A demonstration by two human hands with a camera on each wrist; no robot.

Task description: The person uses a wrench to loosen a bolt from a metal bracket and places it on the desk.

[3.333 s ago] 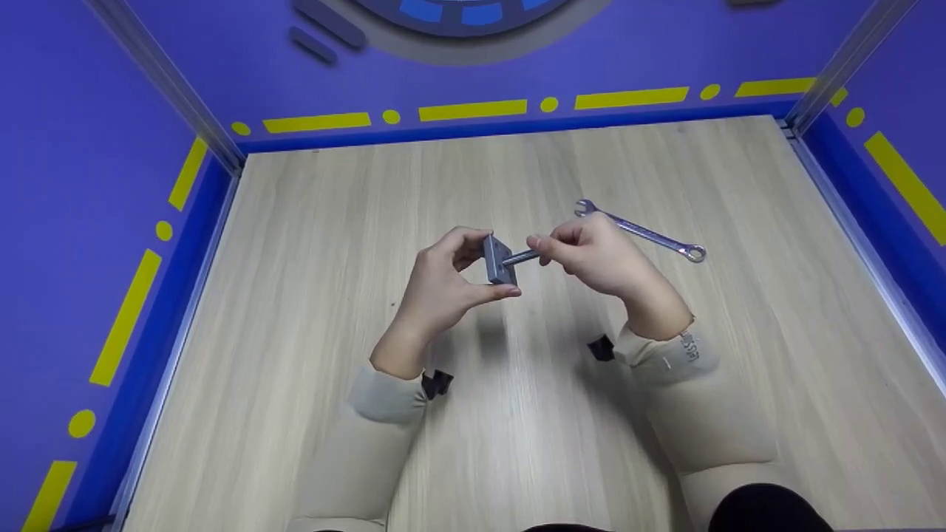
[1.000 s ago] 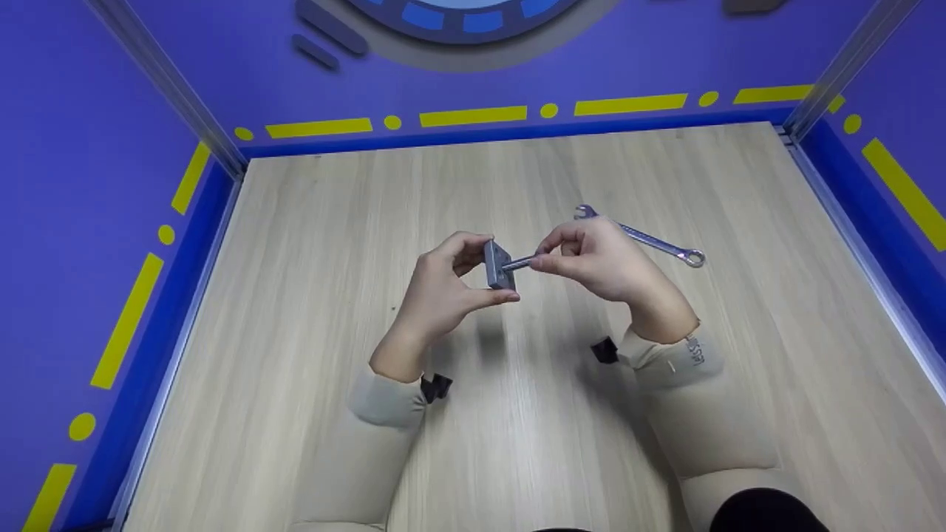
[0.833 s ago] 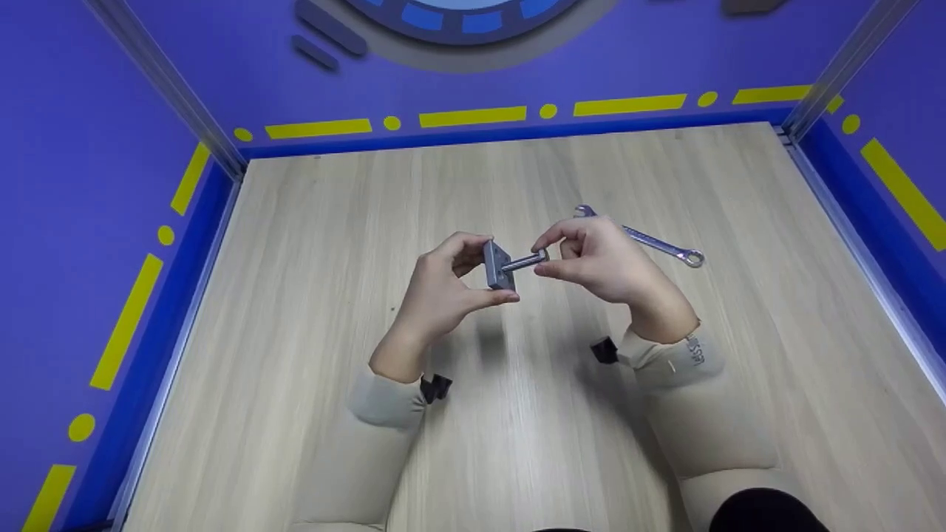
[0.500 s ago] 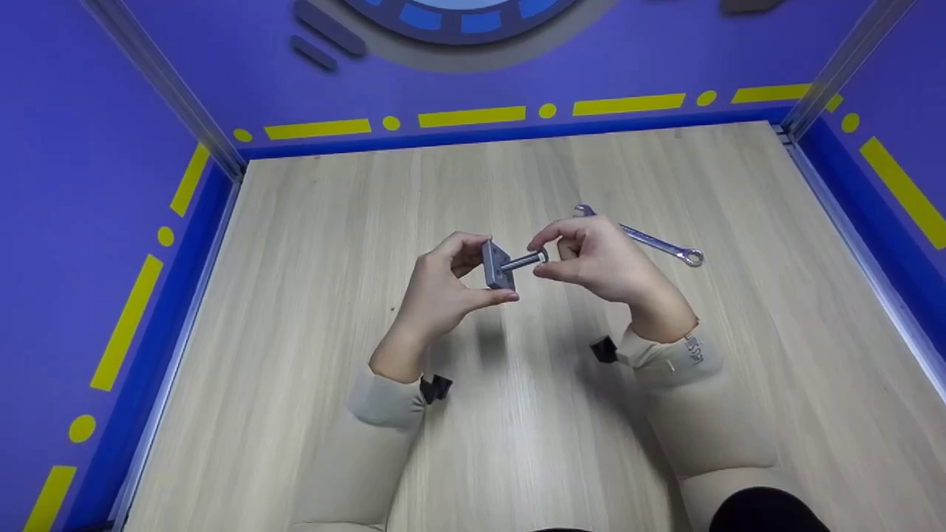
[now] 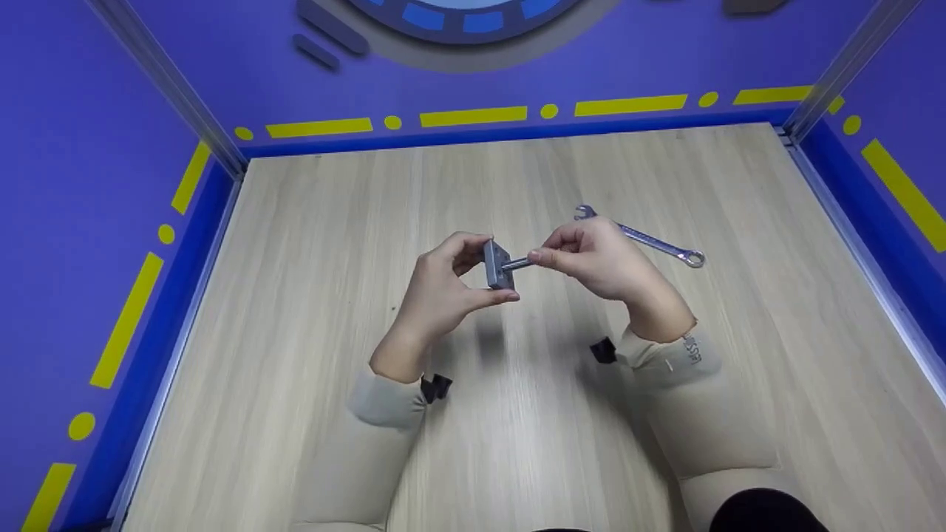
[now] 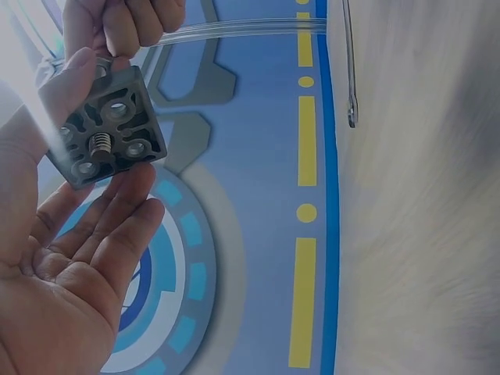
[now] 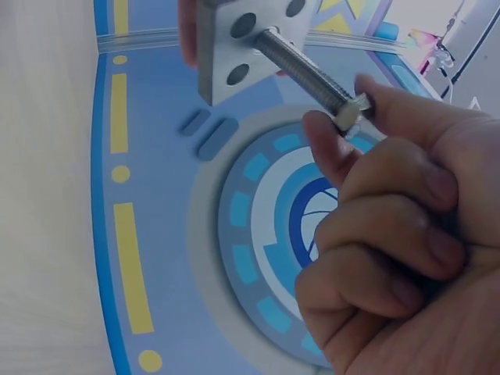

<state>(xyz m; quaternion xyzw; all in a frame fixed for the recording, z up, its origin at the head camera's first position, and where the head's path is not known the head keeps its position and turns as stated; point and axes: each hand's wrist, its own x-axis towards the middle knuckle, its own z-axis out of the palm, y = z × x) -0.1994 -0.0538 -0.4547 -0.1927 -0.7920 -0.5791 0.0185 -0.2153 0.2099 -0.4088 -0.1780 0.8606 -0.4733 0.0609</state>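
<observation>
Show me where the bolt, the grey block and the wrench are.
bolt (image 7: 301, 69), right wrist view, middle of the threaded shaft
grey block (image 6: 109, 129), left wrist view, holed face
wrench (image 5: 654, 241), head view, middle of the handle

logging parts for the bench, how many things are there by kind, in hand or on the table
Grey square metal plate with holes, gripped by the left hand: 1
Silver threaded steel bolt through the plate, head pinched by the right hand: 1
Silver combination wrench lying on the wooden table: 1
Total: 3
</observation>
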